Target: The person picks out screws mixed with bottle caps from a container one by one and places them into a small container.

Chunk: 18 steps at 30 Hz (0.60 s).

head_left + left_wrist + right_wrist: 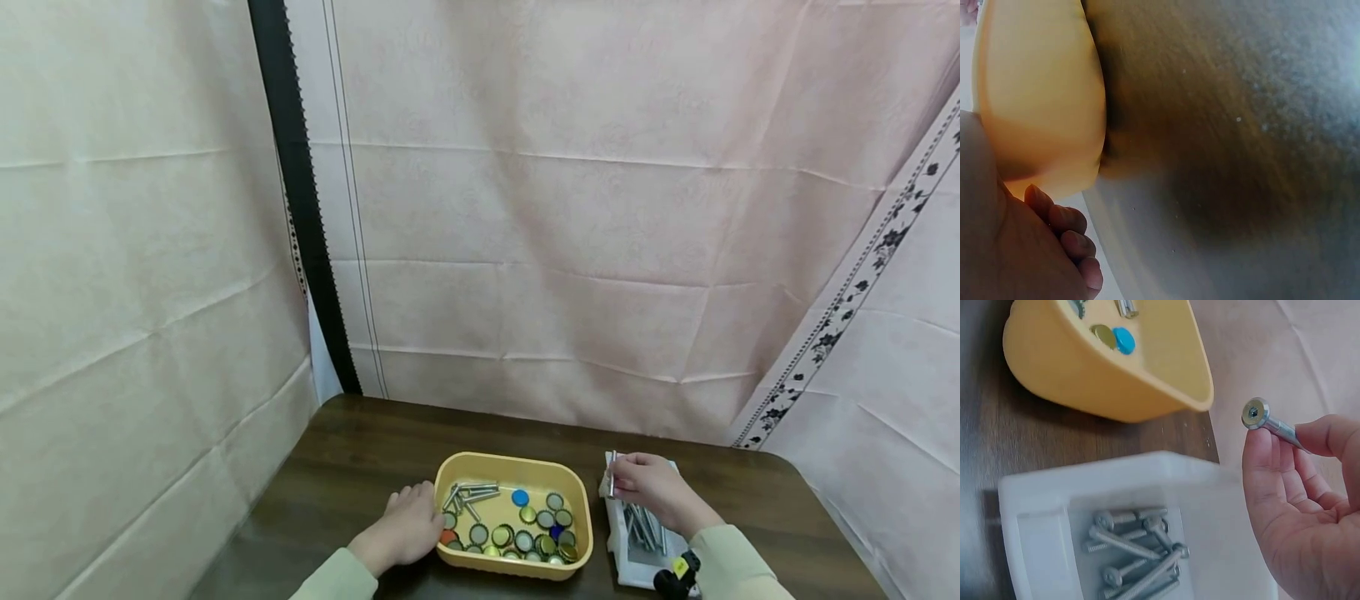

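Observation:
My right hand (660, 490) pinches a silver hex-socket bolt (1272, 422) between thumb and fingers, its flat round head showing in the right wrist view. It is held above a white plastic tray (1088, 478) in which several similar bolts (1141, 550) lie in a heap. My left hand (408, 523) rests against the left side of a yellow plastic basin (512, 570), fingers loosely bent; its thumb is hidden. Inside the basin, silver bolts (477, 492) lie at the back left, and many bottle caps (523, 542) are spread over the front and right.
Both containers stand on a dark brown wooden table (352, 454), the white tray to the right of the basin. A blue cap (521, 497) lies near the basin's middle. Pale cloth (540, 250) hangs behind the table and at both sides.

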{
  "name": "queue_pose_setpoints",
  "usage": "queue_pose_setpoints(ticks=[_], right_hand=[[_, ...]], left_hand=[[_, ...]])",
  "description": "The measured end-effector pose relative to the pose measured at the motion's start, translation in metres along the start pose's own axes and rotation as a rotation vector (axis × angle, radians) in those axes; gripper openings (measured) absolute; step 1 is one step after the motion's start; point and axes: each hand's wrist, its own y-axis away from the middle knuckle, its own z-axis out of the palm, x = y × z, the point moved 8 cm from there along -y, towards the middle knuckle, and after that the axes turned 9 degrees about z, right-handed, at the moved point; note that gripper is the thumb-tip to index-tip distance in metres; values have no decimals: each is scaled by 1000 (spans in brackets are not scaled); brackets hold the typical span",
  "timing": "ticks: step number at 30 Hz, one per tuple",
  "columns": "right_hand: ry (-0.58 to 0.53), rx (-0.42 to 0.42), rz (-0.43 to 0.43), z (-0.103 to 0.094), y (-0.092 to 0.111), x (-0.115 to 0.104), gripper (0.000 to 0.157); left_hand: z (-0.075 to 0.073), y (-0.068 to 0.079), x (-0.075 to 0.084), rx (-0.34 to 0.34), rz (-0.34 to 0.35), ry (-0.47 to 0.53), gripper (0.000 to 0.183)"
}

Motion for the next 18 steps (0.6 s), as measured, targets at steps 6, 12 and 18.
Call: queue_pose_setpoints(ticks=[6, 12, 18], right_hand=[[-1, 11, -3, -12, 2, 1, 30], [7, 23, 5, -24, 2, 14, 30], [17, 66, 35, -34, 0, 27, 25]], left_hand=[[-3, 0, 2, -5, -4, -1, 33], [-4, 0, 3, -8, -2, -1, 33], [-3, 0, 3, -21, 10, 1, 31]])
